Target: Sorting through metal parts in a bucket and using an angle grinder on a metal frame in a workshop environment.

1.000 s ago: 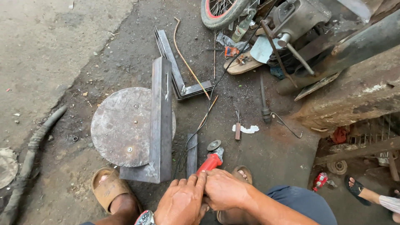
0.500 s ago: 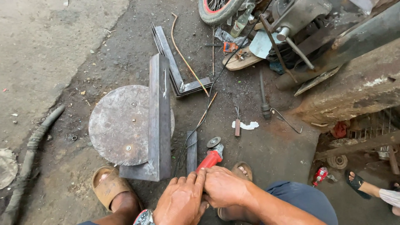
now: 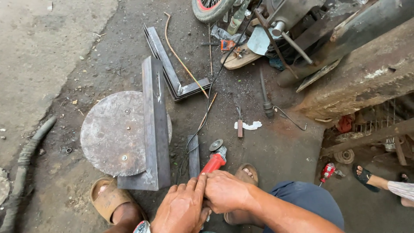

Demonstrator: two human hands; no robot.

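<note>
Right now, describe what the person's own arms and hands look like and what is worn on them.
Both arms are bare: no sleeves and no gloves show. The left hand has a wristwatch at the wrist, its pale dial edged in red and green at the bottom of the view. The right hand carries no ring or band that can be seen, and its forearm is bare too.

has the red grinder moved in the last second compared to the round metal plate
No. The red grinder sits at the same spot to the right of the round metal plate, with both hands wrapped on its handle as before; only the camera shifted slightly.
</note>
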